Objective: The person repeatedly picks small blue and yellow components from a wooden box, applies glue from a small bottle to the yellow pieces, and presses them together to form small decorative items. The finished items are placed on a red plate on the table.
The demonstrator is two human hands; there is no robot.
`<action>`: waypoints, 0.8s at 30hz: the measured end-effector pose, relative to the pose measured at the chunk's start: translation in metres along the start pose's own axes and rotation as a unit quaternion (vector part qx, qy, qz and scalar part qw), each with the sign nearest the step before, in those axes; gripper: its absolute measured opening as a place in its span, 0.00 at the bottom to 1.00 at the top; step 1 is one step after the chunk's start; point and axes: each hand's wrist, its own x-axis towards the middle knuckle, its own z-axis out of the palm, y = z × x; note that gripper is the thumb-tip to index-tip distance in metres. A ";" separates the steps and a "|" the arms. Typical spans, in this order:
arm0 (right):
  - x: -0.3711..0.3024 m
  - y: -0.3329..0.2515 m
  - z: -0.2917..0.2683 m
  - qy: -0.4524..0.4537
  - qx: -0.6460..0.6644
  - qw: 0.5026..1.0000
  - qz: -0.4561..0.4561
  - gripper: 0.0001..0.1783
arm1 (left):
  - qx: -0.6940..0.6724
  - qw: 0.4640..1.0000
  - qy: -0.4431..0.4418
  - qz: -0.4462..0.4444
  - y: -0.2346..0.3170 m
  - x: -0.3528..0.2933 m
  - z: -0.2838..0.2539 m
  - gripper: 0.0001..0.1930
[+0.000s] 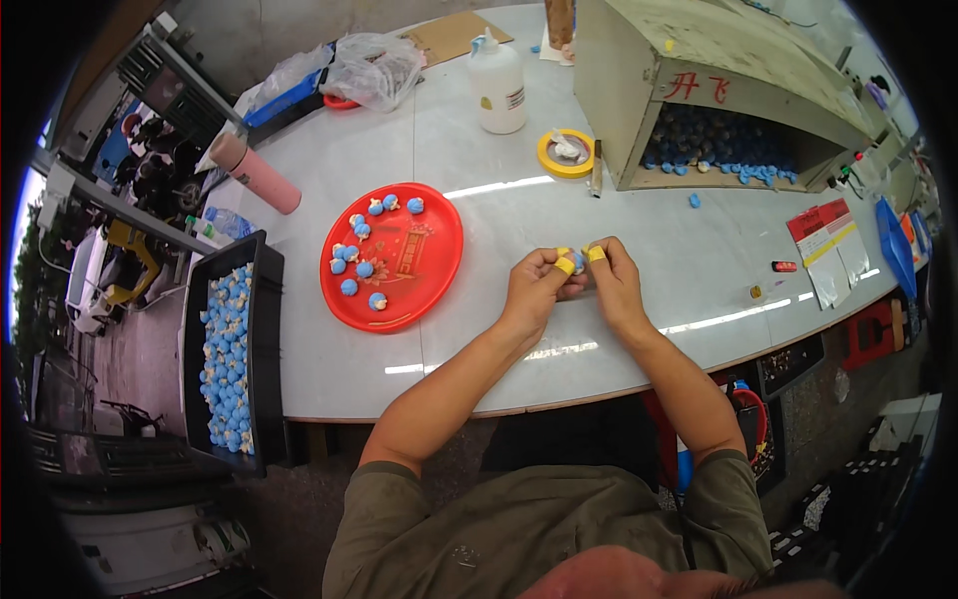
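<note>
My two hands are close together over the middle of the table. Between my left thumb and fingers is a small round blue piece (578, 261), partly covered by the fingertips. My left hand (536, 287) is closed on it in a pinch. My right hand (618, 284) meets it from the other side, its thumb and fingers pressed together at the piece. Yellow tape wraps fingertips on both hands. To the left, a round red plate (431, 277) carries several blue-and-cream pieces of similar size.
A black bin (261, 344) full of blue-and-cream pieces stands at the table's left edge. A pink flask (257, 176), white squeeze bottle (497, 88) and yellow tape roll (548, 158) stand farther back. At back right, an open-fronted box (621, 110) holds many blue pieces.
</note>
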 end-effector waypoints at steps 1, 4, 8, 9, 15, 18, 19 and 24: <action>0.001 -0.001 0.000 0.021 0.021 0.999 -0.020 0.06 | 0.018 1.000 0.012 0.013 0.002 0.001 0.000 0.14; 0.000 -0.006 -0.003 -0.043 0.074 0.996 0.012 0.08 | 0.036 0.996 0.039 0.071 0.008 0.002 0.005 0.15; 0.001 -0.025 -0.008 -0.100 0.144 0.980 0.094 0.08 | 0.012 0.997 0.018 0.069 0.000 0.004 0.000 0.16; 0.002 -0.025 -0.012 -0.108 0.150 0.976 0.110 0.08 | 0.028 0.997 0.005 0.066 0.002 0.004 0.000 0.15; 0.007 -0.021 -0.021 -0.123 0.135 0.977 0.109 0.09 | 0.099 0.993 -0.042 0.039 0.014 0.005 -0.006 0.15; 0.007 -0.021 -0.021 -0.129 0.098 0.983 0.091 0.07 | 0.141 0.988 -0.049 0.029 0.016 0.006 -0.010 0.14; 0.007 -0.020 -0.021 -0.133 0.086 0.984 0.086 0.07 | 0.149 0.987 -0.050 0.026 0.016 0.007 -0.010 0.13; 0.010 -0.008 -0.028 -0.191 0.067 0.977 0.067 0.06 | 0.147 0.986 -0.069 0.021 0.015 0.010 -0.018 0.10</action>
